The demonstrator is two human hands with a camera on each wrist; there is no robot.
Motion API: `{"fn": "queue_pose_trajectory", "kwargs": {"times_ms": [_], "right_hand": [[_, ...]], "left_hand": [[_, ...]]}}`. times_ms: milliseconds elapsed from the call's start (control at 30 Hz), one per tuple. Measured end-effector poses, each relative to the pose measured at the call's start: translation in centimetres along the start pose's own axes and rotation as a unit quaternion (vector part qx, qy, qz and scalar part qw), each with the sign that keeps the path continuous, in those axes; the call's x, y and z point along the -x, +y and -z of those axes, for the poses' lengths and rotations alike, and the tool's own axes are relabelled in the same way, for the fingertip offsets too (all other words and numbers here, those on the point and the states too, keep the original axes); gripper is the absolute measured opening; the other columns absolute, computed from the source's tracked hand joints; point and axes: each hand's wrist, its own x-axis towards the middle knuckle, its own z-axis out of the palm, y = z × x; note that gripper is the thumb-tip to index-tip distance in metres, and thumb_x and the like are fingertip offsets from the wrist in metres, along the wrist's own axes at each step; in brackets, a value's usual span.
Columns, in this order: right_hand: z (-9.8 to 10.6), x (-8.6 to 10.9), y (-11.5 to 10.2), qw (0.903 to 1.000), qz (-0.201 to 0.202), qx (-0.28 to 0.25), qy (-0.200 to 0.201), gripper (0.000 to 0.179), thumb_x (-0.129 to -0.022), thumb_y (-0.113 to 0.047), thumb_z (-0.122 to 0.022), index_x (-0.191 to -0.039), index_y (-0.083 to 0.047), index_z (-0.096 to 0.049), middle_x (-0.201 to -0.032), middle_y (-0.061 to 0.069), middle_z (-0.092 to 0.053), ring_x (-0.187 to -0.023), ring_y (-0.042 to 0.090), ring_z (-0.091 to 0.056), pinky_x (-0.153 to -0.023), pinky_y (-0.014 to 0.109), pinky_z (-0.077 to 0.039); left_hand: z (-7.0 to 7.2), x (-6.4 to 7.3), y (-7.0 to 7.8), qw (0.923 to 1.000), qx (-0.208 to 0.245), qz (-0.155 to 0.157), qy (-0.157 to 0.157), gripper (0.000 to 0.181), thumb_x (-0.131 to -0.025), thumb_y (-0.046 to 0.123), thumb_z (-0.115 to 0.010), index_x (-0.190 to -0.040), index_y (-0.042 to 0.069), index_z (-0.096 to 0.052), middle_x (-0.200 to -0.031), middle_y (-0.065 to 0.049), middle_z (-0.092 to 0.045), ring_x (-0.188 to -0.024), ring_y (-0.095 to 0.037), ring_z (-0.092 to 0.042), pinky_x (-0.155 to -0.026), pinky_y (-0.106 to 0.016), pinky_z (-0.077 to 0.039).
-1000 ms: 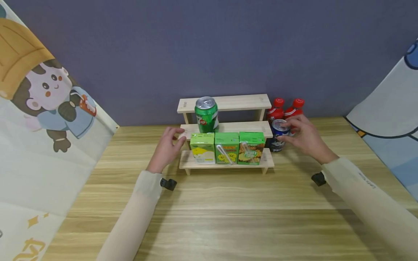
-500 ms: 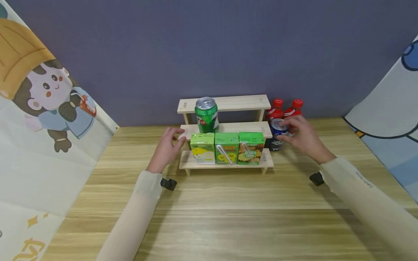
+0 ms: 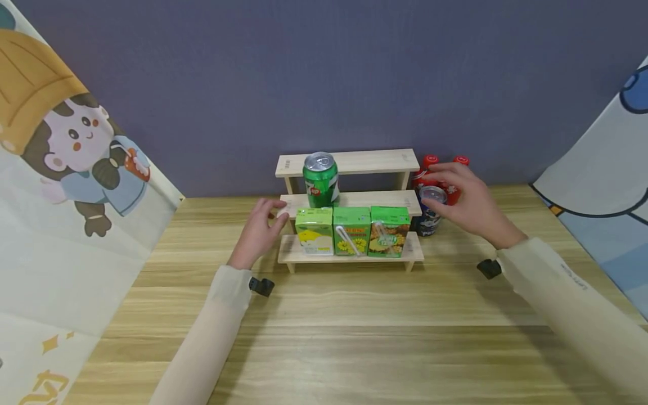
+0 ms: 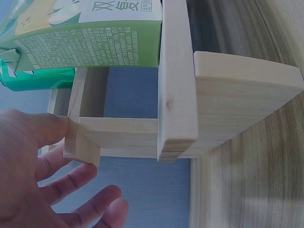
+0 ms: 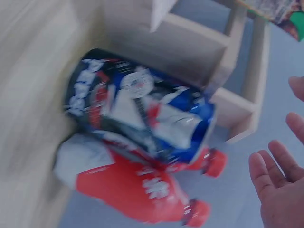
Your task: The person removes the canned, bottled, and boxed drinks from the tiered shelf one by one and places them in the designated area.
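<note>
A three-tier wooden stand [image 3: 377, 198] stands against the back wall. My left hand [image 3: 257, 232] pinches the left end of its middle board between thumb and fingers, as the left wrist view shows. To the right of the stand, a blue Pepsi can [image 3: 430, 223] stands upright on the table. My right hand [image 3: 473, 207] hovers just above and beside that can, fingers spread, holding nothing; in the right wrist view it is apart from the can. Two red bottles [image 5: 130, 190] with red caps stand behind the can, partly hidden by the right hand in the head view.
A green 7UP can [image 3: 320, 183] stands on the stand's middle tier, at the left. Three green drink cartons line the bottom tier: a pear one [image 3: 315, 233], one with yellow flowers [image 3: 351, 233] and a pineapple one [image 3: 388, 235]. Printed panels flank the table [image 3: 324, 337].
My right hand has loosened from the Pepsi can, its fingers spreading and lifting away. The can stays beside the stand. My left hand keeps its place on the board.
</note>
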Motion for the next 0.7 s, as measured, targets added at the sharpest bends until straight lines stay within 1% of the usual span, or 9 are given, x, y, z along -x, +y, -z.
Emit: {"fn": "queue_pose_trajectory", "kwargs": {"times_ms": [200, 333, 500, 567, 700], "right_hand": [[-0.3, -1.5, -3.0, 0.9996, 0.007, -0.018, -0.021, 0.043, -0.082, -0.02, -0.076, -0.122, -0.015, -0.062, -0.133, 0.003, -0.047, -0.123, 0.026, -0.041, -0.089, 0.052, -0.043], [-1.0, -3.1, -4.8, 0.9988, 0.038, -0.018, -0.026, 0.044, -0.081, -0.021, -0.076, -0.122, -0.012, -0.062, -0.132, 0.003, -0.048, -0.122, 0.023, -0.043, -0.091, 0.05, -0.043], [-2.2, -5.4, -6.8, 0.9954, 0.083, -0.033, -0.034, 0.045, -0.081, -0.022, -0.077, -0.121, -0.009, -0.061, -0.131, 0.005, -0.049, -0.118, 0.02, -0.045, -0.091, 0.044, -0.044], [-2.6, -6.4, -7.6, 0.994, 0.096, -0.036, -0.038, 0.046, -0.081, -0.023, -0.077, -0.121, -0.01, -0.06, -0.131, 0.004, -0.05, -0.119, 0.02, -0.044, -0.091, 0.042, -0.044], [-3.3, -8.2, -8.9, 0.9913, 0.112, -0.042, -0.054, 0.046, -0.081, -0.024, -0.076, -0.122, -0.011, -0.06, -0.13, 0.005, -0.05, -0.118, 0.02, -0.044, -0.091, 0.042, -0.044]], "left_hand": [[0.0, 0.0, -0.1, 1.0, 0.006, -0.002, 0.0, 0.035, -0.097, 0.025, -0.056, -0.126, 0.005, -0.055, -0.121, -0.014, -0.048, -0.102, -0.032, -0.05, -0.077, -0.04, -0.048], [0.0, 0.0, -0.1, 1.0, 0.008, 0.0, 0.001, 0.036, -0.096, 0.026, -0.056, -0.126, 0.005, -0.055, -0.121, -0.014, -0.048, -0.101, -0.033, -0.051, -0.077, -0.04, -0.048], [0.0, 0.0, -0.1, 1.0, 0.009, 0.001, 0.0, 0.037, -0.097, 0.027, -0.056, -0.126, 0.006, -0.055, -0.12, -0.011, -0.047, -0.101, -0.031, -0.051, -0.078, -0.039, -0.049], [0.0, 0.0, 0.0, 1.0, 0.008, 0.003, -0.001, 0.037, -0.096, 0.028, -0.056, -0.126, 0.006, -0.054, -0.12, -0.01, -0.047, -0.101, -0.031, -0.051, -0.078, -0.039, -0.049], [0.0, 0.0, 0.0, 0.9999, 0.008, 0.007, -0.002, 0.037, -0.096, 0.028, -0.056, -0.127, 0.007, -0.054, -0.121, -0.011, -0.047, -0.101, -0.03, -0.051, -0.078, -0.038, -0.049]]}}
